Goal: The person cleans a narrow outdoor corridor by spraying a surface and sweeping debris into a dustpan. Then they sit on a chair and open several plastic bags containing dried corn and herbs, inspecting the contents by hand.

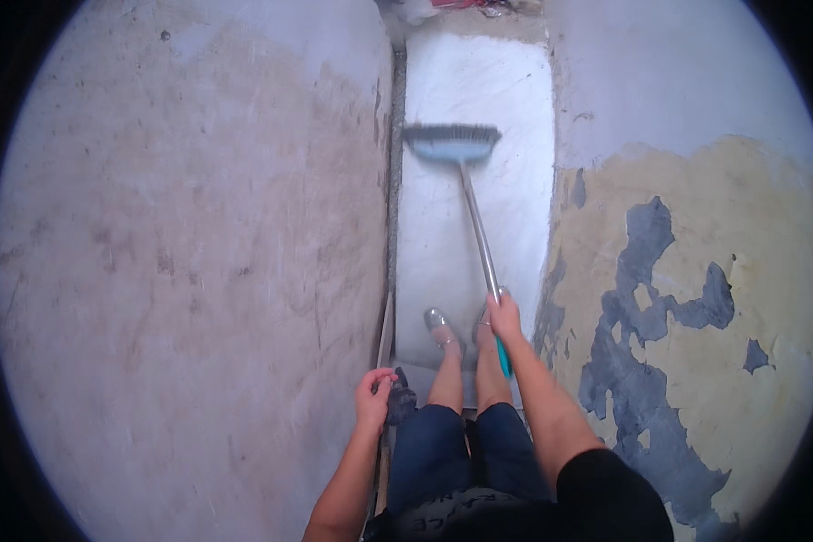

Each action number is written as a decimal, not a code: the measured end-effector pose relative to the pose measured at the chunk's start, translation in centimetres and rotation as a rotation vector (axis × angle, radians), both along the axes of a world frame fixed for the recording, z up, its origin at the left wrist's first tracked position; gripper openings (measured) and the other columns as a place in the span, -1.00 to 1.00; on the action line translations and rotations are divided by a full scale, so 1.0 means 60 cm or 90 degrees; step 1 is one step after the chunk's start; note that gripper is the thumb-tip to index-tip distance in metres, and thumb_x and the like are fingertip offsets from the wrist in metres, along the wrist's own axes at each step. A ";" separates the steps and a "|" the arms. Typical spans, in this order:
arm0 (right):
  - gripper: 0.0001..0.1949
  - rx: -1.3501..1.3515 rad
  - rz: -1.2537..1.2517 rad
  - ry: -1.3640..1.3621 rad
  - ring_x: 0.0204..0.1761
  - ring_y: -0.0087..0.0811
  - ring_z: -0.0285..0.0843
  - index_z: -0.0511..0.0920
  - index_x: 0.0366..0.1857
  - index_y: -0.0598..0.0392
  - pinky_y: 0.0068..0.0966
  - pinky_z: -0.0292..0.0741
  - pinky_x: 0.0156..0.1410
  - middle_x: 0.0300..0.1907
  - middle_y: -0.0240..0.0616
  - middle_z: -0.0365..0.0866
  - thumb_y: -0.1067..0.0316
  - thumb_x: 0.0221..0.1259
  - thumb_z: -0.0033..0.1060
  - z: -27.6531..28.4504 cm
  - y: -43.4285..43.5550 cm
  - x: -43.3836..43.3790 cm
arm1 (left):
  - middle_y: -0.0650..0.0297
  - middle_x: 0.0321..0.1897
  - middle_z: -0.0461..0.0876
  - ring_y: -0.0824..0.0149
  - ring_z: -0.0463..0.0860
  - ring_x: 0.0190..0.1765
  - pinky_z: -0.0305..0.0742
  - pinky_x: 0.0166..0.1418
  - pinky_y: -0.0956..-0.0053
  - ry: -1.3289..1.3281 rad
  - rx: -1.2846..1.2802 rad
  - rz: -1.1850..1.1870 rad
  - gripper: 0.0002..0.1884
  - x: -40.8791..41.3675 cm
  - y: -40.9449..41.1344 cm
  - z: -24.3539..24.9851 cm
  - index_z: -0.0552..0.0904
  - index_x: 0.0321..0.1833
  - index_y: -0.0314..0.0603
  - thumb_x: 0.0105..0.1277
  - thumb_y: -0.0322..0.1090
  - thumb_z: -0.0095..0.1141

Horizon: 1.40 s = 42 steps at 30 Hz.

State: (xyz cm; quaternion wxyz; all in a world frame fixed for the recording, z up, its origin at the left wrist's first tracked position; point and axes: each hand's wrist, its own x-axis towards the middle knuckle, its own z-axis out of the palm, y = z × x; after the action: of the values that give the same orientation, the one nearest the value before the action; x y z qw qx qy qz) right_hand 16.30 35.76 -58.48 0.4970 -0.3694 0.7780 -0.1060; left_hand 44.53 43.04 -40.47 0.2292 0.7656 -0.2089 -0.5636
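Note:
A push-type broom with a light blue head (450,148), dark bristles (451,132) and a metal handle (477,220) reaches out ahead over the white floor strip (474,81). My right hand (505,318) is closed around the handle, just above its teal end grip (503,357). The broom head is slightly blurred, with its left end at the foot of the left wall. At my left side, my left hand (374,401) has its fingers curled and thumb close to them. A dark object (401,401) shows right beside it; whether the fingers touch it is unclear.
A stained plaster wall (196,223) rises close on the left. On the right stands a wall with peeling yellowish paint (704,203). Red and white items (457,5) lie at the strip's far end. A thin board (385,332) leans along the left wall.

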 end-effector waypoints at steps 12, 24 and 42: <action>-0.65 0.066 -0.083 -0.027 -0.67 -0.33 0.51 0.49 -0.41 0.27 -0.28 0.45 -0.53 -0.67 -0.16 0.50 0.11 0.28 0.05 0.125 -0.001 -0.194 | 0.25 -0.26 0.68 0.48 0.55 -0.21 0.46 -0.05 0.57 0.090 -0.103 0.100 -0.84 -0.049 -0.181 0.064 0.62 -0.07 -0.24 0.36 -0.48 0.02; -0.62 -0.021 -0.080 -0.058 -0.60 -0.10 0.58 0.46 -0.25 0.29 -0.20 0.51 -0.41 -0.57 -0.01 0.55 0.07 0.30 -0.01 0.071 -0.659 -0.221 | 0.22 -0.24 0.66 0.46 0.57 -0.23 0.51 -0.08 0.58 0.045 -0.065 0.112 -0.85 -0.158 -0.479 0.056 0.58 -0.05 -0.26 0.38 -0.45 0.02; -0.59 0.014 -0.060 -0.019 -0.13 0.15 0.56 0.49 -0.25 0.19 -0.03 0.46 -0.04 -0.30 0.16 0.60 -0.04 0.28 -0.01 0.107 -0.747 -0.154 | 0.25 -0.25 0.68 0.50 0.57 -0.21 0.47 -0.08 0.61 0.022 -0.096 -0.024 -0.83 -0.239 -0.645 0.105 0.59 -0.03 -0.27 0.36 -0.47 0.04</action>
State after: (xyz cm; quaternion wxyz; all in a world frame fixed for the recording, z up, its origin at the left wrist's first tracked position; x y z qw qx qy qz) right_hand 7.07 -9.07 -52.03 0.5070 -0.3255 0.7881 -0.1261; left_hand 30.17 4.32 -34.19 0.2790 0.7322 -0.2610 -0.5638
